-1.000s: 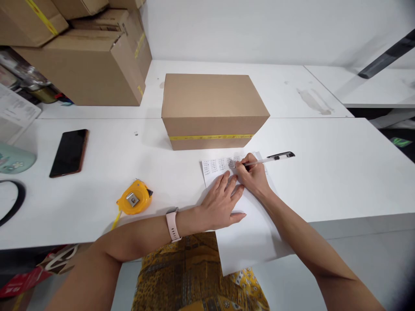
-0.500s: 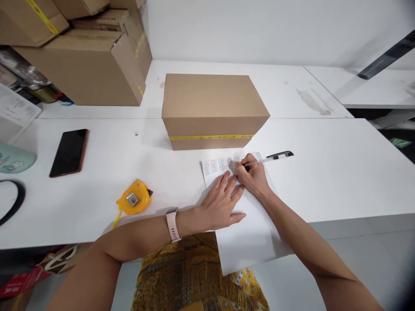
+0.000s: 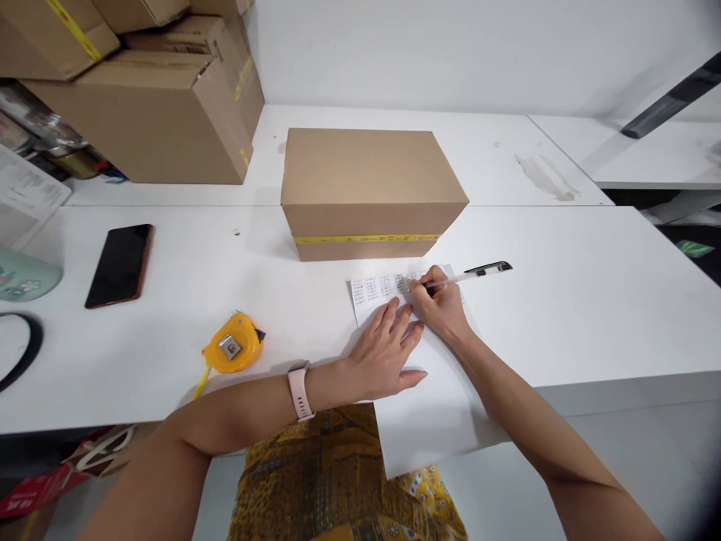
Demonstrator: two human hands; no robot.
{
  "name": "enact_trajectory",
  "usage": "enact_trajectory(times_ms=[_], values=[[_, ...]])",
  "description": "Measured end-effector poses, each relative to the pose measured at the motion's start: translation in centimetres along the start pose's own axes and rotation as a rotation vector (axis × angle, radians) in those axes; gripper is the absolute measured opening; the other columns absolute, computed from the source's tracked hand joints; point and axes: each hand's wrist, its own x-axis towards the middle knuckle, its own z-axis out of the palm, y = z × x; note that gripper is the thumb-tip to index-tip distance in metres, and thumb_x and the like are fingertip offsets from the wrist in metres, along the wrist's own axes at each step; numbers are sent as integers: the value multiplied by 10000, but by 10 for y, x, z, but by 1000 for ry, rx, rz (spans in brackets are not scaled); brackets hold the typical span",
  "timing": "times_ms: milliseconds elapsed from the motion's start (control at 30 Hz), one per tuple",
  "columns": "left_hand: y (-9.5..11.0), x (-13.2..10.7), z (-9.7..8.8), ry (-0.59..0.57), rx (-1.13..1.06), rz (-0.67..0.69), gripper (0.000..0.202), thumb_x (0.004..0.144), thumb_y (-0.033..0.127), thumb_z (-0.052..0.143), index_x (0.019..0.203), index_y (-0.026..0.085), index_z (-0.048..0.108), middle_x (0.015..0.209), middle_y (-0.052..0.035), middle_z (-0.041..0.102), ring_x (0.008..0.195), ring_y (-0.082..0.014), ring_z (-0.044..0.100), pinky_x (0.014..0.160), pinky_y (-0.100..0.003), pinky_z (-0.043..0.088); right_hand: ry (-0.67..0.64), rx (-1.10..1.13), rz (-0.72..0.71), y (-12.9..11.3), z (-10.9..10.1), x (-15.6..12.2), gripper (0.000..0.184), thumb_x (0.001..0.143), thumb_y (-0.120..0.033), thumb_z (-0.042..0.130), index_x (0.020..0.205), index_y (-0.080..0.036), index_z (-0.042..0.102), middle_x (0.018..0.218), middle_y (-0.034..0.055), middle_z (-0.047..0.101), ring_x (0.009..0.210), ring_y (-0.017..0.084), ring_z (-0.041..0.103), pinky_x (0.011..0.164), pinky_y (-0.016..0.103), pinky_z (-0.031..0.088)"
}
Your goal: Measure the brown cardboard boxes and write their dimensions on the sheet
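Note:
A long white sheet of paper (image 3: 433,406) lies on the table and hangs over its front edge. Small handwritten columns fill its upper part. My left hand (image 3: 386,349) rests flat on the sheet with its fingers spread, and a pink watch is on that wrist. In my right hand (image 3: 442,304) a pen (image 3: 470,275) with a clear barrel and black cap end is pinched, its tip at the written columns. Part of the writing is hidden behind my right hand. Just beyond the paper stands a closed cardboard box (image 3: 366,176) with yellow tape along its front.
An orange tape measure (image 3: 233,344) and a dark phone (image 3: 120,265) lie to the left on the white table (image 3: 591,300). A pale green bottle (image 3: 28,276) is at the left edge. Cardboard boxes (image 3: 163,113) are stacked at the back left, near the wall.
The pen and my right hand have shifted very slightly over the written columns. My left hand and the objects on the table stay in place.

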Motion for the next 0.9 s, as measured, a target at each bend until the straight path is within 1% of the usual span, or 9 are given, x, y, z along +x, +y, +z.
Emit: enact_trajectory(times_ms=[233, 433, 533, 633, 900], values=[[0, 0, 0, 4, -13, -1, 803, 948, 652, 480, 1496, 67, 416, 1593, -258, 365, 1511, -467, 237, 1218, -549, 182, -15, -23, -20, 1, 0, 0, 218, 799, -315, 620, 698, -233, 445, 540, -74, 441, 518, 102, 385, 510, 263, 311], [0, 0, 1, 18, 12, -6, 801, 946, 664, 471, 1496, 85, 417, 1593, -237, 379, 1515, -448, 242, 1220, -536, 188, -14, -8, -18, 1, -1, -1, 196, 792, -283, 610, 701, -235, 444, 541, -77, 432, 514, 100, 372, 504, 265, 300], [0, -1, 0, 12, 12, 3, 797, 950, 657, 469, 1493, 75, 419, 1587, -254, 377, 1510, -462, 247, 1219, -540, 188, -25, 2, -10, 2, -1, 0, 188, 784, -266, 608, 700, -236, 443, 532, -82, 420, 508, 98, 364, 499, 264, 288], [0, -1, -1, 0, 11, 7, 793, 959, 647, 459, 1498, 68, 409, 1589, -262, 367, 1510, -470, 240, 1219, -543, 184, -20, 4, -15, 2, 0, 0, 189, 784, -266, 610, 695, -233, 446, 540, -79, 426, 513, 97, 367, 503, 264, 288], [0, 0, -1, 1, 11, 0, 798, 948, 660, 469, 1492, 79, 413, 1594, -247, 369, 1514, -450, 245, 1222, -539, 193, 8, -14, -4, -1, -1, 1, 203, 779, -275, 615, 684, -234, 441, 545, -70, 441, 525, 101, 380, 513, 260, 303]])
